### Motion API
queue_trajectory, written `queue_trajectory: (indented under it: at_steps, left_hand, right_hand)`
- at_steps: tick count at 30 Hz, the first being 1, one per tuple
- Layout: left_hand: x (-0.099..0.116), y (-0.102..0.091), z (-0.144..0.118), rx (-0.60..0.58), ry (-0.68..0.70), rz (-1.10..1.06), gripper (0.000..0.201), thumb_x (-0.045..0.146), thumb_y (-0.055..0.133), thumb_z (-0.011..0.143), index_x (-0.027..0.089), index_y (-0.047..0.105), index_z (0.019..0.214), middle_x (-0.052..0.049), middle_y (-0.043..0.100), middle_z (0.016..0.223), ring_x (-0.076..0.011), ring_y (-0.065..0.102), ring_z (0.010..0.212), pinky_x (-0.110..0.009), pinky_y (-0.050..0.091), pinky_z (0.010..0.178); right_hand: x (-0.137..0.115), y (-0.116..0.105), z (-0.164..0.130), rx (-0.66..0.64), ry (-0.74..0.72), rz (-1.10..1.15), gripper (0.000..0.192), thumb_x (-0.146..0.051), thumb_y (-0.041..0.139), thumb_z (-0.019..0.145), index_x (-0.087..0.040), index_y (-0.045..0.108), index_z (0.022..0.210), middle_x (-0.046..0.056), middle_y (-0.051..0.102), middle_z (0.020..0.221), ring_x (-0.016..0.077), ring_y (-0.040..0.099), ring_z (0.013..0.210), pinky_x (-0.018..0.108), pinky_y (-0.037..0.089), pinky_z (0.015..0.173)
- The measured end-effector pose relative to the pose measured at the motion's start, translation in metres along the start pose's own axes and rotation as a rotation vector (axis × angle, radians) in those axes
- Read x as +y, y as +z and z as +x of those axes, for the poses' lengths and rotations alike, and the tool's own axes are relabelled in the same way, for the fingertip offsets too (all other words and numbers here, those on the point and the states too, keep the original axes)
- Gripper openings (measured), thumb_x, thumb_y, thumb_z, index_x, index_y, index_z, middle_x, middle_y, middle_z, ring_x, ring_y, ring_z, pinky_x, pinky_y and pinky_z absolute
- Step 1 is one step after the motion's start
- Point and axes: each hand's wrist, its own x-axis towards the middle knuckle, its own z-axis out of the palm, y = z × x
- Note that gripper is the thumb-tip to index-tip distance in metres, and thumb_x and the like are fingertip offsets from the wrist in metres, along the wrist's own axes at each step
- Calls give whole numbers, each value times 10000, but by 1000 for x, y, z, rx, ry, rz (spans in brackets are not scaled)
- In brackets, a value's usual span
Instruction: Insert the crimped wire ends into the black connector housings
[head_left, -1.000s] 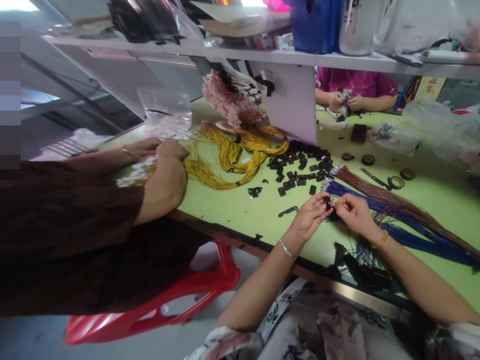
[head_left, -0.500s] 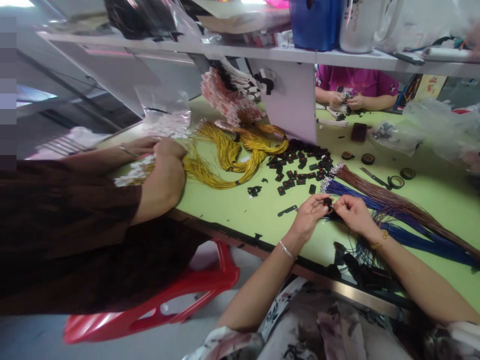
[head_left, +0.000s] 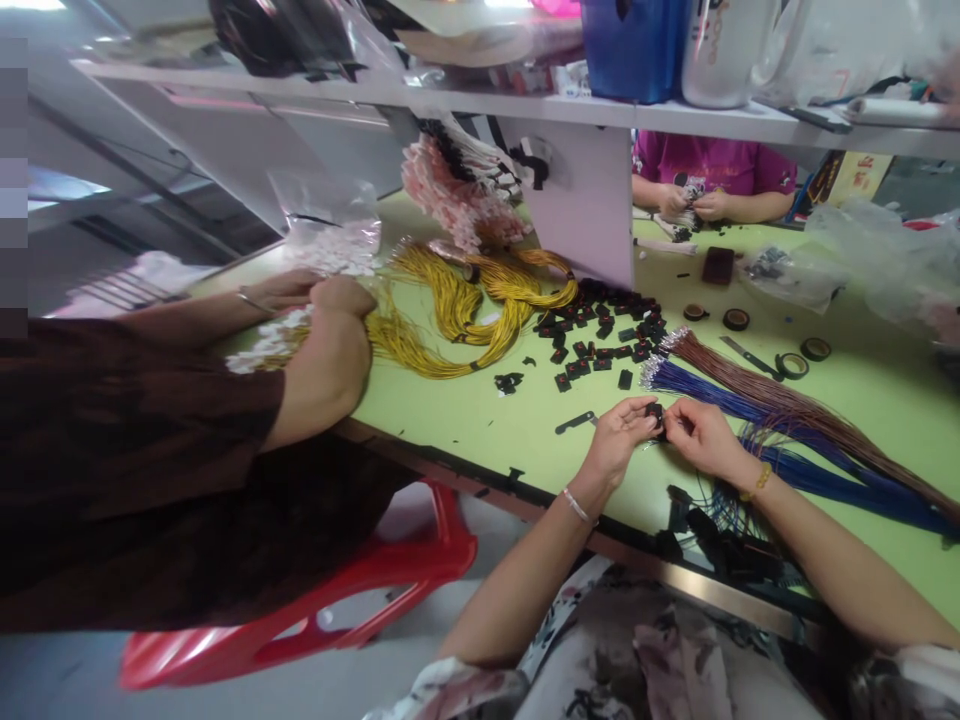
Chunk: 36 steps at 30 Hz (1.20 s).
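Between the fingers of my left hand (head_left: 619, 438) is a small black connector housing (head_left: 654, 412). My right hand (head_left: 703, 434) is closed in a pinch right beside it, on what looks like a thin wire, mostly hidden by the fingers. Under and past the right wrist lie a bundle of blue wires (head_left: 817, 470) and a bundle of brown wires (head_left: 780, 400), with silvery terminals at their near ends. Beyond my hands spreads a heap of black connector housings (head_left: 600, 340). A small dark cutter (head_left: 575, 423) lies left of my left hand.
A co-worker's arm (head_left: 322, 370) rests at left by yellow wire bundles (head_left: 480, 340). Tape rolls (head_left: 791, 365) and a knife (head_left: 746, 353) lie at right. A shelf (head_left: 480, 105) crosses above. Black pieces (head_left: 720, 540) sit at the table's front edge. Another person (head_left: 712, 180) sits opposite.
Both my hands have dropped slightly toward me. The connector housing has turned a little in my left fingers, and my right fingers remain pinched beside it.
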Motion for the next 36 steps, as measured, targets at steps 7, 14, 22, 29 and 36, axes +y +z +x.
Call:
queue_trajectory:
  at_steps: [7,14,22,29,36]
  left_hand:
    - [-2,-2,-2,0,8,111,394,196,788,587,140,680,961,-73,657,914,-129,608,788,-279,510,749]
    - [13,8,-3,-10,20,131,338,186,715,680,170,643,1010,-50,609,932,-138,636,822,-272,528,736]
    - [3,17,1,-13,-20,-1,323,270,741,689,149,620,962,-48,610,886,-158,646,818,-316,523,784]
    - [-5,13,5,-18,-24,-49,341,272,748,676,162,598,962,-38,600,892,-149,633,822,-306,513,778]
    - [-5,9,6,-57,-33,-139,313,229,726,695,168,581,965,-44,602,920,-145,615,842,-309,496,803]
  right_hand:
    - [5,-1,5,-56,18,-102,138,-202,493,798,-183,526,666,-12,542,579,106,438,521,220,308,522]
    - [57,-37,44,75,262,-512,124,-280,571,785,-196,632,853,50,641,839,163,526,695,254,315,581]
    - [70,-49,48,34,221,-553,139,-251,475,843,-183,580,783,57,640,808,163,516,698,257,311,600]
    - [47,-45,60,45,135,-360,96,-228,484,808,-186,543,746,9,593,664,135,472,588,246,310,571]
    - [15,-27,62,6,23,-40,106,-237,507,773,-167,556,712,-28,547,628,89,420,530,209,315,514]
